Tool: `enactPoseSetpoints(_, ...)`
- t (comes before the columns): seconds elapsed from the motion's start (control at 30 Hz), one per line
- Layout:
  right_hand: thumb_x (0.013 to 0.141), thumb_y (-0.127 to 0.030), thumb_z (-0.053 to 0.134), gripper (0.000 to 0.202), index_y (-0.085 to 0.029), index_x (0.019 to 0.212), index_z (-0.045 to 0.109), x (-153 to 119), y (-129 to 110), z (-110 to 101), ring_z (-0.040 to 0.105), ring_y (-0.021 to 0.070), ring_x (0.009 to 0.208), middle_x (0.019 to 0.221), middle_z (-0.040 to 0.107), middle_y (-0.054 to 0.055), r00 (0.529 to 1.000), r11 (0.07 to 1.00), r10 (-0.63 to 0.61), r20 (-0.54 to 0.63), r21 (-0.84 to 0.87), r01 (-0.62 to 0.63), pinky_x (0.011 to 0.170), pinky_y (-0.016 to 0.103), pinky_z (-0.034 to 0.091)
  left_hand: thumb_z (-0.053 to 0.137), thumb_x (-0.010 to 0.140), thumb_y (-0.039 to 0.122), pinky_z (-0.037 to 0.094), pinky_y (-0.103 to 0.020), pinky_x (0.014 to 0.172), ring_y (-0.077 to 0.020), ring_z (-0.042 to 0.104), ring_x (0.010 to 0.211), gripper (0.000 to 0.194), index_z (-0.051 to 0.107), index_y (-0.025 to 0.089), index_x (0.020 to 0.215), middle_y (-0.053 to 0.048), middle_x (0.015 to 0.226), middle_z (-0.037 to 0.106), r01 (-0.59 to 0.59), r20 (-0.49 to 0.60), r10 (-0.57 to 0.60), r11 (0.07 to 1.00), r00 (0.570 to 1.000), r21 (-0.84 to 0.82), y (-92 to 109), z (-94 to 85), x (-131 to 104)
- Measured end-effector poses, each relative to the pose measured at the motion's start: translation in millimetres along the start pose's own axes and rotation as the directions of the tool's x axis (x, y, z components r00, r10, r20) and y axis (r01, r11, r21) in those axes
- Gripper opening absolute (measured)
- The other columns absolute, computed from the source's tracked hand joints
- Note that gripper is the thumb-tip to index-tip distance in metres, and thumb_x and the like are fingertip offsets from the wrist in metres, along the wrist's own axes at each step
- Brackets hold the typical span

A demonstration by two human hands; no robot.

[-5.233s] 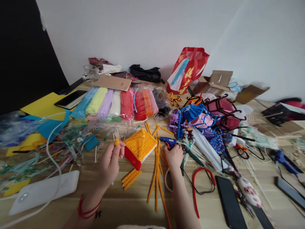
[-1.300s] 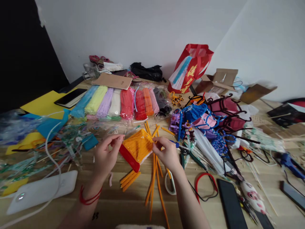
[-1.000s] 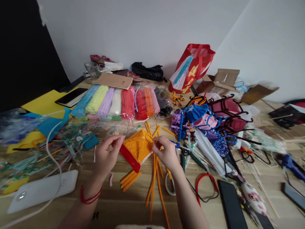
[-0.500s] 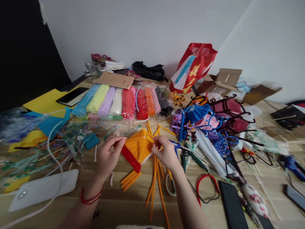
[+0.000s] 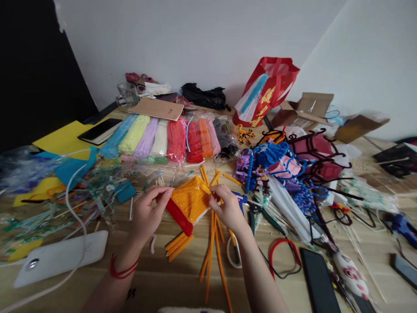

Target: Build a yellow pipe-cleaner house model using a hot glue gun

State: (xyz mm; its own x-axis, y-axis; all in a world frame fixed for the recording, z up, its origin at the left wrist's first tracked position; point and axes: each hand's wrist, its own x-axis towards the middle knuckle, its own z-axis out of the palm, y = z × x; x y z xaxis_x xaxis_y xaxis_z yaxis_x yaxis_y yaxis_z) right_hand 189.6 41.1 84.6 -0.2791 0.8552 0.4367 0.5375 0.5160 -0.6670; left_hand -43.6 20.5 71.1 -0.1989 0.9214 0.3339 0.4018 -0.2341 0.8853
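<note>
Between my hands is an orange piece made of fuzzy stems, with a red band along its lower left edge. My left hand pinches its left corner. At the upper right edge, my right hand pinches the piece with thumb and fingers; the fingertips partly cover that edge. Long orange stems lie fanned out on the table below my right hand. A short bundle of orange stems rests below the red band.
Coloured stem bundles lie in plastic behind my hands. A red bag stands at the back. Blue and pink crafts, pliers and a black phone are on the right; a white device is on the left.
The hands and the orange piece have hardly moved. The surroundings on the right have shifted very slightly rightward in the view.
</note>
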Motion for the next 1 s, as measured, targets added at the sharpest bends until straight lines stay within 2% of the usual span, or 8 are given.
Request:
enactPoseSetpoints(0.23,0.084,-0.015,0.052,0.016,-0.019,0.095,0.063,-2,2,-4,0.058,0.0172,0.076,0.086,0.064,0.006,1.000,1.000,0.005,0.004,-0.003,-0.005,0.071,0.029,0.049,0.060,0.085,0.032,0.051,-0.026,0.072,-0.0166,0.064,0.079,0.016,0.070,0.020,0.088,-0.004,0.087,0.070,-0.014,0.004,0.014,1.000,1.000,0.013,0,-1.6,1)
enactPoseSetpoints(0.63,0.083,-0.014,0.053,0.019,-0.020,0.096,0.065,-1,1,-1,0.059,0.0178,0.076,0.085,0.064,0.006,1.000,1.000,-0.002,0.012,-0.020,0.002,0.072,0.030,0.050,0.060,0.085,0.035,0.051,-0.026,0.071,-0.0174,0.065,0.082,0.019,0.070,0.020,0.092,-0.005,0.089,0.071,0.030,0.007,-0.030,0.999,1.000,0.011,-7,1.4,0)
enactPoseSetpoints(0.8,0.084,-0.014,0.052,0.019,-0.020,0.097,0.065,-1,1,-1,0.058,0.0175,0.076,0.088,0.064,0.007,1.000,1.000,-0.008,0.018,-0.008,0.008,0.072,0.030,0.050,0.058,0.086,0.034,0.051,-0.028,0.079,-0.0182,0.063,0.090,0.021,0.071,0.023,0.098,-0.005,0.098,0.067,-0.072,0.022,0.070,0.991,0.997,0.109,-10,-2.4,3)
enactPoseSetpoints(1.0,0.085,-0.015,0.051,0.020,-0.019,0.099,0.065,-1,1,-2,0.058,0.0176,0.076,0.090,0.064,0.007,0.999,1.000,-0.014,0.035,-0.003,0.014,0.071,0.031,0.050,0.057,0.087,0.033,0.050,-0.032,0.086,-0.0195,0.063,0.094,0.021,0.073,0.024,0.098,-0.005,0.098,0.068,-0.173,0.139,0.149,0.968,0.979,0.184,-11,-6.6,6)
